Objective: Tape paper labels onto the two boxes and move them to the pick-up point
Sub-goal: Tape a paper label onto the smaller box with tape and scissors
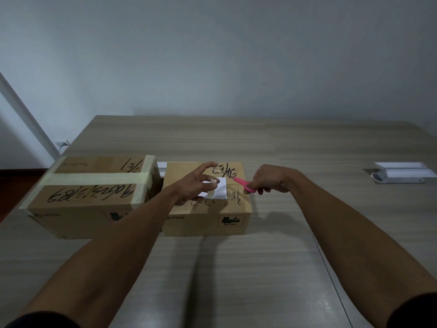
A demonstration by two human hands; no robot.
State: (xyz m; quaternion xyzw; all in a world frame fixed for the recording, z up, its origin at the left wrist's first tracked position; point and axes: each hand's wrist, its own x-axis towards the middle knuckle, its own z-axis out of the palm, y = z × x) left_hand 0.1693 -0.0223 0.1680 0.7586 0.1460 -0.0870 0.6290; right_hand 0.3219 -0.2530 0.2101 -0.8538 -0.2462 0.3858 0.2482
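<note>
1. step in hand, as i read it: cutting tape for the paper label (218,191) on the smaller box (205,209), centre of frame.
2. left hand (194,185) hovers over the label, fingers spread; index and thumb seem to pinch a clear tape strip (221,172) that runs toward the blades. can't confirm the pinch, the tape is near invisible.
3. right hand (269,179) is clenched round the pink scissors (244,185), tips pointing upper left at the strip.
4. to do it well: keep the strip taut, cut square, lay it half on the paper and half on the cardboard, press flat from the middle out.
5. risk: slack tape folds onto itself or lifts the label.
6. larger box (94,192), left of frame and just beside the smaller one, shows no label yet. both sit on the table (236,268).
</note>
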